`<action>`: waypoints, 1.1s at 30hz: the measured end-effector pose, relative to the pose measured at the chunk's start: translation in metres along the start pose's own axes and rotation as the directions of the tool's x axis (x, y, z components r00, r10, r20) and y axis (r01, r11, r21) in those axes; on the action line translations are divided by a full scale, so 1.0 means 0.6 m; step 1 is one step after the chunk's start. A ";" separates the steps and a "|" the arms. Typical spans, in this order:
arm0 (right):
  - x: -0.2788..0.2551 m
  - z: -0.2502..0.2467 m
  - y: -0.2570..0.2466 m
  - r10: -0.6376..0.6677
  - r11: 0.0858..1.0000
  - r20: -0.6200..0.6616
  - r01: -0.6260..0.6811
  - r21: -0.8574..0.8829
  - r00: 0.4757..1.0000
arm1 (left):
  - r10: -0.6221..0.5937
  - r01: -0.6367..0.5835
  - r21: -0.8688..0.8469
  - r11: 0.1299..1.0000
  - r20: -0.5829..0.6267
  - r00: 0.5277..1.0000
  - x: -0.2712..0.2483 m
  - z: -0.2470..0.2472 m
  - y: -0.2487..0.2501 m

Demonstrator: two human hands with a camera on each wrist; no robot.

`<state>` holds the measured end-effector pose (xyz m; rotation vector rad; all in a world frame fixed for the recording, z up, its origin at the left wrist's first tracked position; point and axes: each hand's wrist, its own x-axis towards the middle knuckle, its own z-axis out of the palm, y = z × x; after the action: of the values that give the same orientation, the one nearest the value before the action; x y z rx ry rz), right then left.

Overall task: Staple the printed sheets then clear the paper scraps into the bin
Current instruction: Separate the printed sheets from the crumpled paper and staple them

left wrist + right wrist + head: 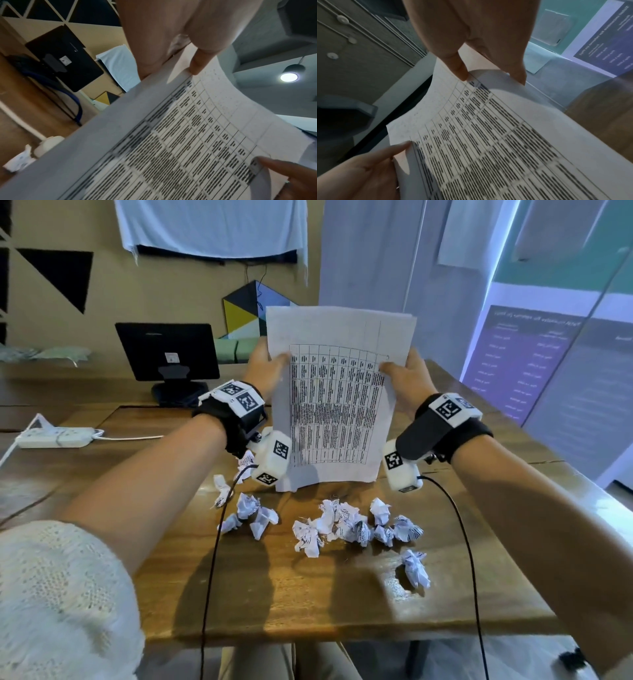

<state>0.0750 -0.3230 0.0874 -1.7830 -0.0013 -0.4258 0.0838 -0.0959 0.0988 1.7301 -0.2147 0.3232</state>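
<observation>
A stack of printed sheets (337, 402) with a dense table stands upright, its lower edge on the wooden table (308, 601). My left hand (270, 366) pinches the sheets' left edge, thumb in front. My right hand (400, 371) pinches the right edge the same way. In the left wrist view the left thumb lies on the printed sheets (197, 142); the right wrist view shows the right thumb on the printed sheets (488, 135). Several crumpled paper scraps (342, 525) lie on the table in front of the sheets. No stapler or bin is in view.
A black monitor (168, 352) stands at the back left. A white power strip (54, 437) with its cord lies at the left. One scrap (416, 567) lies apart at the right. Black cables (212, 559) hang from both wrists over the table's near edge.
</observation>
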 end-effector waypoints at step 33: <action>-0.048 0.023 0.074 0.053 0.984 0.034 -0.046 -0.170 0.998 | -0.166 0.160 0.072 0.984 0.092 0.982 -0.040 0.014 -0.141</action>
<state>0.0618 -0.3152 0.0349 -1.9545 0.0534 -0.3642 0.0890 -0.0895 0.0108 1.8165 -0.1332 0.1265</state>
